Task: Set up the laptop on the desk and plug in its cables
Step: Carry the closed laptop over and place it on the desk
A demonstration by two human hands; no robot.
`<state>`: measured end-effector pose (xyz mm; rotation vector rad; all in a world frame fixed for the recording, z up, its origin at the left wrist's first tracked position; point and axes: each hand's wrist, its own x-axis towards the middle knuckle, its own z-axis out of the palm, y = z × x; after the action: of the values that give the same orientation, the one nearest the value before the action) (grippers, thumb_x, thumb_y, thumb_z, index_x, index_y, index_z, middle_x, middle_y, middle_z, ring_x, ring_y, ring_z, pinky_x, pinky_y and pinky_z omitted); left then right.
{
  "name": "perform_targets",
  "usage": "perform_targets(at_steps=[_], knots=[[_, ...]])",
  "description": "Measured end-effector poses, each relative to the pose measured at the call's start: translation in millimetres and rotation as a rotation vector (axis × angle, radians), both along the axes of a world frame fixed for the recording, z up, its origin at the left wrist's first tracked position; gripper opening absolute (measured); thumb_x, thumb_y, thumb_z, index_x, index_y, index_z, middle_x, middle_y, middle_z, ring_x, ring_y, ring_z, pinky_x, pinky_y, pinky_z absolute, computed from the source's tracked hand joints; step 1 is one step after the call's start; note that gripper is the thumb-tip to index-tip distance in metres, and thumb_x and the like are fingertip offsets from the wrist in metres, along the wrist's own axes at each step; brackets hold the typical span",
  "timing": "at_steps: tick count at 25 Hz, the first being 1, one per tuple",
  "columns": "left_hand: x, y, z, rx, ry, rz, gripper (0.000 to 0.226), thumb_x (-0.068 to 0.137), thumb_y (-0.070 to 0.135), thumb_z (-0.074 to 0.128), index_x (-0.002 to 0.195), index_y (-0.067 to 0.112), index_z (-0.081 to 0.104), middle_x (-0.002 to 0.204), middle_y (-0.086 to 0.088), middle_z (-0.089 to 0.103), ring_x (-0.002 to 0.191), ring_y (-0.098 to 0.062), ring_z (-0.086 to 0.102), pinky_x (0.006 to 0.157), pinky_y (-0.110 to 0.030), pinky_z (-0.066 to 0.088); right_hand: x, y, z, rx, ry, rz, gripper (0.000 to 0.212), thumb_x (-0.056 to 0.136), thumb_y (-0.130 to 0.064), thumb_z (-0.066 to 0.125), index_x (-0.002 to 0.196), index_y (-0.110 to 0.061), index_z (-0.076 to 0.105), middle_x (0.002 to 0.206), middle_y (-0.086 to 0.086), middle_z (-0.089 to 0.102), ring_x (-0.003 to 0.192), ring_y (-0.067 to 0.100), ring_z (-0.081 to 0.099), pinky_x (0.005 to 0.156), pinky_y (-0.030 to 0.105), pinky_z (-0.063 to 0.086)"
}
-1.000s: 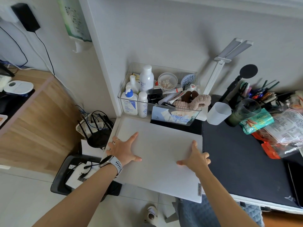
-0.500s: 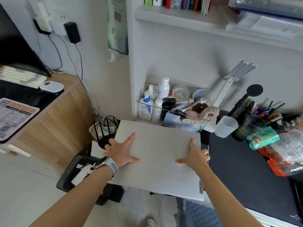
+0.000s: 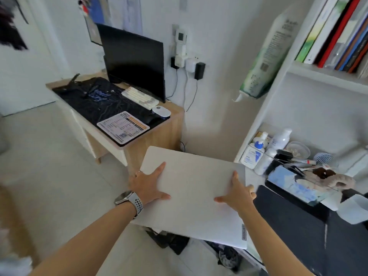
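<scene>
A closed silver laptop (image 3: 196, 188) is held in the air, low in the middle of the view, between two desks. My left hand (image 3: 147, 185), with a watch on its wrist, grips the laptop's left edge, thumb on the lid. My right hand (image 3: 238, 194) grips the right edge the same way. The wooden desk (image 3: 163, 132) stands to the left and further off, with a black mat, a dark monitor (image 3: 135, 60), a white keyboard (image 3: 140, 98) and a mouse (image 3: 161, 111). Chargers sit in a wall socket (image 3: 189, 60) behind that desk, with cables hanging down.
To the right is a second desk with a black mat (image 3: 294, 226), a clear bin of bottles and toiletries (image 3: 278, 154) and a white cup (image 3: 354, 210). A shelf of books (image 3: 342, 32) hangs above it. A dark bin (image 3: 171, 242) stands on the tiled floor under the laptop.
Both hands have lifted the laptop off the right desk and carried it left. The view has swung left, so the wooden desk with the monitor now shows.
</scene>
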<state>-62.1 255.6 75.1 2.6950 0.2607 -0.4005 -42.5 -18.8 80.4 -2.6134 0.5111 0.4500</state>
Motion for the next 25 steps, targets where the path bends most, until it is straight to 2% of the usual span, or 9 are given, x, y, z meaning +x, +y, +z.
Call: perform_targets(at_steps=[2, 5, 8, 12, 14, 18, 23, 25], knots=[[-25, 49, 12, 0.015, -0.029, 0.112, 0.111, 0.060, 0.068, 0.071, 0.141, 0.059, -0.004, 0.142, -0.024, 0.024, 0.127, -0.044, 0.029, 0.105, -0.051, 0.030, 0, 55, 8, 0.028, -0.033, 0.100, 0.122, 0.064, -0.049, 0.080, 0.146, -0.038, -0.010, 0.140, 0.025, 0.019, 0.131, 0.043, 0.024, 0.106, 0.049, 0.031], [-56, 115, 22, 0.033, -0.068, 0.296, 0.113, 0.053, 0.071, 0.073, 0.135, 0.067, -0.005, 0.137, -0.021, 0.024, 0.118, -0.045, 0.035, 0.100, -0.055, 0.035, 4, 128, 19, 0.103, -0.047, 0.207, 0.120, 0.063, -0.044, 0.082, 0.145, -0.042, -0.006, 0.141, 0.023, 0.014, 0.132, 0.041, 0.018, 0.103, 0.051, 0.034], [-80, 168, 31, 0.023, -0.097, 0.435, 0.115, 0.049, 0.070, 0.076, 0.133, 0.069, -0.002, 0.138, -0.021, 0.021, 0.118, -0.045, 0.036, 0.099, -0.055, 0.036, 13, 193, 32, 0.114, -0.068, 0.321, 0.122, 0.062, -0.044, 0.083, 0.144, -0.043, -0.007, 0.141, 0.022, 0.012, 0.133, 0.041, 0.015, 0.104, 0.054, 0.034], [-100, 234, 36, 0.033, -0.096, 0.576, 0.115, 0.050, 0.072, 0.074, 0.134, 0.068, -0.004, 0.142, -0.023, 0.018, 0.122, -0.048, 0.033, 0.100, -0.057, 0.035, 30, 277, 35, 0.126, -0.108, 0.501, 0.124, 0.061, -0.048, 0.080, 0.142, -0.043, -0.014, 0.144, 0.023, 0.013, 0.133, 0.044, 0.018, 0.105, 0.053, 0.033], [-98, 263, 34, 0.062, -0.092, 0.626, 0.117, 0.047, 0.075, 0.074, 0.133, 0.069, -0.005, 0.141, -0.025, 0.019, 0.121, -0.049, 0.033, 0.099, -0.058, 0.037, 42, 312, 30, 0.145, -0.113, 0.587, 0.126, 0.055, -0.052, 0.078, 0.138, -0.047, -0.017, 0.148, 0.023, 0.023, 0.132, 0.045, 0.027, 0.105, 0.054, 0.035], [-65, 315, 28, 0.125, -0.067, 0.677, 0.119, 0.045, 0.076, 0.073, 0.134, 0.068, -0.006, 0.138, -0.026, 0.021, 0.120, -0.050, 0.035, 0.097, -0.059, 0.038, 82, 370, 18, 0.140, -0.106, 0.629, 0.124, 0.059, -0.052, 0.077, 0.142, -0.042, -0.015, 0.145, 0.024, 0.029, 0.134, 0.044, 0.020, 0.106, 0.052, 0.029], [20, 380, 15, 0.071, -0.037, 0.706, 0.118, 0.046, 0.077, 0.072, 0.131, 0.070, -0.009, 0.138, -0.026, 0.025, 0.121, -0.049, 0.034, 0.096, -0.058, 0.039, 173, 441, 15, 0.131, -0.110, 0.650, 0.121, 0.068, -0.045, 0.078, 0.145, -0.036, -0.015, 0.152, 0.026, 0.006, 0.140, 0.046, 0.007, 0.111, 0.055, 0.021], [55, 402, 17, 0.079, -0.032, 0.723, 0.118, 0.045, 0.077, 0.072, 0.130, 0.070, -0.010, 0.138, -0.025, 0.025, 0.120, -0.047, 0.036, 0.095, -0.056, 0.041, 209, 465, 14, 0.139, -0.108, 0.659, 0.123, 0.067, -0.046, 0.078, 0.144, -0.036, -0.018, 0.153, 0.025, 0.003, 0.141, 0.046, 0.005, 0.111, 0.056, 0.021]])
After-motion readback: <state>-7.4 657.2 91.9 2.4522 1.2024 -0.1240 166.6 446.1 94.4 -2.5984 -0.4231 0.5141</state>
